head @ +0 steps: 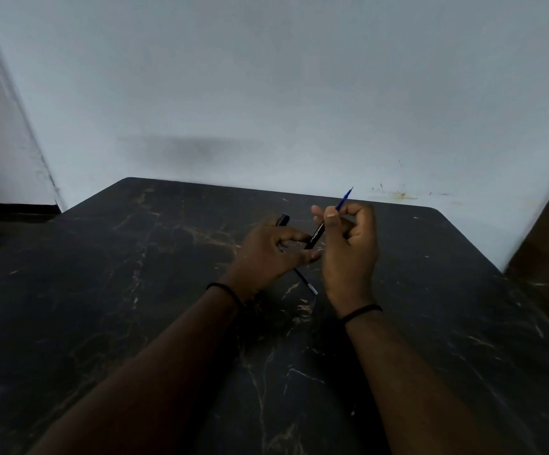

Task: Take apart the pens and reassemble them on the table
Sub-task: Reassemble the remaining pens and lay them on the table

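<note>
My right hand grips a black pen barrel with white lettering, held tilted above the table. A thin blue refill sticks out of the barrel's upper end, past my thumb. My left hand hovers just left of it with its fingers spread; a fingertip touches the barrel's lower end. Another black pen part shows behind my left hand's fingers; whether the hand holds it I cannot tell. A second refill, dark blue with a pale end, lies on the table between my wrists.
The black marble-patterned table stands against a pale wall. A brown wooden surface rises at the right edge. Each wrist wears a black band.
</note>
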Demonstrator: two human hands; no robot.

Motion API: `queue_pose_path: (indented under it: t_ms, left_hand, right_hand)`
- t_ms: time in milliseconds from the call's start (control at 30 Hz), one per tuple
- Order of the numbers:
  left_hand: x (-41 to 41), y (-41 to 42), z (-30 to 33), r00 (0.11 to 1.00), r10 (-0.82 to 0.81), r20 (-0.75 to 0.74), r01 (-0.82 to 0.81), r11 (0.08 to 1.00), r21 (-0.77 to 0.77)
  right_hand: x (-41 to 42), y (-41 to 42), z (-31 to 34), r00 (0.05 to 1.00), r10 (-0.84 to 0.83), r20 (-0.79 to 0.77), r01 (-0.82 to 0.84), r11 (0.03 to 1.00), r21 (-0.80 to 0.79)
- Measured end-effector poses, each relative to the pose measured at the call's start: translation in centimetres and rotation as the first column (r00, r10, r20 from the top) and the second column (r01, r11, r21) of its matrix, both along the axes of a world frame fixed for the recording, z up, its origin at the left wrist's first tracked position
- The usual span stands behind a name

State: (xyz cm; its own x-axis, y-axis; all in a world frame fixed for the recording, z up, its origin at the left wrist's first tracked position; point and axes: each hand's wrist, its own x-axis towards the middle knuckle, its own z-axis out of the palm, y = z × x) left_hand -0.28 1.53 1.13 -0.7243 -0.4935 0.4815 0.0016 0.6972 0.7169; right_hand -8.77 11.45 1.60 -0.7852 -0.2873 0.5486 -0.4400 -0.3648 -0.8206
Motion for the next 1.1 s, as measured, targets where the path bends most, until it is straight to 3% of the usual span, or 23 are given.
queue_pose_path:
  t_ms: [233,433,667,833,967,1100]
  left_hand:
    - [-0.4,-0.1,-0.1,0.999,0.038,-0.021,-0.039,0.999,-0.019]
    - [-0.5,-1.0,-0.8,0.992,0.128,0.024,-0.129,0.990,0.053]
    - [-0.2,-1.1,-0.6,0.986,0.166,-0.001,-0.166,0.983,0.077]
    - [-0.1,-1.3,-0.5,0.984,0.181,0.002,-0.180,0.981,0.068]
    - [-0.1,-1.1,-0.4,0.982,0.188,-0.006,-0.187,0.980,0.065]
    - [0.1,-1.2,-0.4,0.981,0.196,0.002,-0.196,0.979,0.063]
  right_hand:
    - [0.5,-0.5,-0.2,0.996,0.041,-0.077,-0.041,0.999,0.008]
    - [0.6,0.5,1.4,0.964,-0.177,-0.198,0.114,0.949,-0.293]
    - [-1.2,1.0,1.8,0.928,-0.333,-0.165,0.266,0.906,-0.330]
    - [-3.4,1.2,0.4,0.894,-0.419,-0.159,0.408,0.908,-0.098]
    - [-3.8,1.1,-0.5,0.963,-0.257,-0.083,0.265,0.958,0.107]
    - [-4.4,1.0,-1.6,0.977,-0.128,-0.171,0.184,0.913,0.365]
